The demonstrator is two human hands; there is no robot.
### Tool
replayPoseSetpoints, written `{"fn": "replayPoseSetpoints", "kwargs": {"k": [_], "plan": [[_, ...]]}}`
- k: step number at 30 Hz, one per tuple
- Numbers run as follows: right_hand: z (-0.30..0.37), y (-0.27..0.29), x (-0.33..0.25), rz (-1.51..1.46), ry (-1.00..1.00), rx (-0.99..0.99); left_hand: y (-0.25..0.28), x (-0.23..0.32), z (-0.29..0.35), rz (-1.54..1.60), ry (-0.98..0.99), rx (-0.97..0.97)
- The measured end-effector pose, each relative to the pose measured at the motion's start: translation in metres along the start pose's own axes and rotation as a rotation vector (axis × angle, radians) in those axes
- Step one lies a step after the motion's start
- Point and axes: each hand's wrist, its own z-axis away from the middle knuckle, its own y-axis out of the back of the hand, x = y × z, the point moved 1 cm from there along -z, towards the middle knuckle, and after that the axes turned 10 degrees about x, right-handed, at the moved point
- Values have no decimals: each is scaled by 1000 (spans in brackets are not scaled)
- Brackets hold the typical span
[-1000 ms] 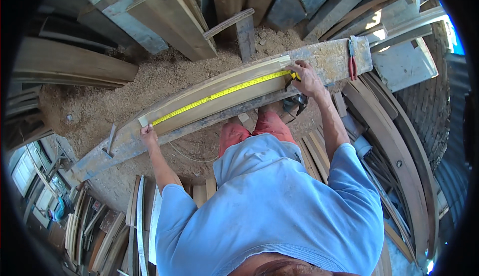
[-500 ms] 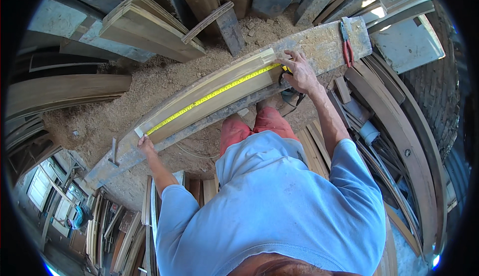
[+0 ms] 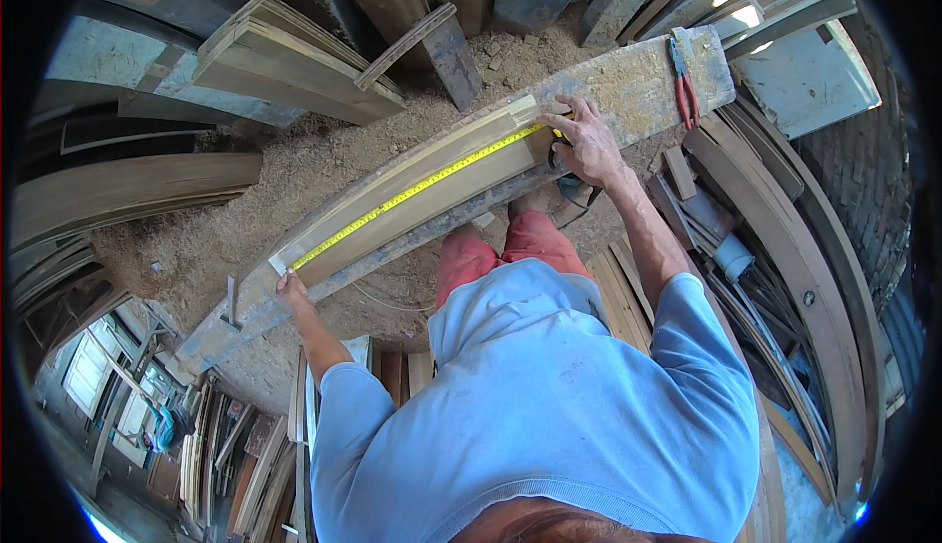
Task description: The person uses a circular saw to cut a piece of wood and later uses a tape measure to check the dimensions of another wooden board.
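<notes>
A yellow tape measure lies stretched along a pale wooden board, which rests on a long dusty bench plank. At the board's left end, my left hand pinches the tip of the blade. My right hand is closed around the dark case at the board's other end, its fingers partly covering the case. Past my right hand, pliers with red handles lie on the bench plank.
Stacked boards lean beyond the bench over sawdust-covered ground. A metal stop stands up near the bench's left end. Long curved timbers and a white cup-shaped container lie to my right. More wood strips stand at lower left.
The view has shifted slightly. Both hands stay at the two ends of the board, with the tape still stretched between them.
</notes>
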Motion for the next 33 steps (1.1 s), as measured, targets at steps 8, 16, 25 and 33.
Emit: {"fn": "replayPoseSetpoints", "kwargs": {"k": [8, 16, 25, 33], "plan": [[-3, -3, 2, 16, 33, 4, -6, 7, 15, -8, -11, 34], [-5, -3, 1, 40, 9, 6, -7, 17, 21, -10, -1, 7], [-6, -1, 0, 42, 24, 22, -4, 1, 5, 31, 18, -1], [-5, -2, -4, 82, 55, 34, -7, 10, 17, 10, 50, 14]]}}
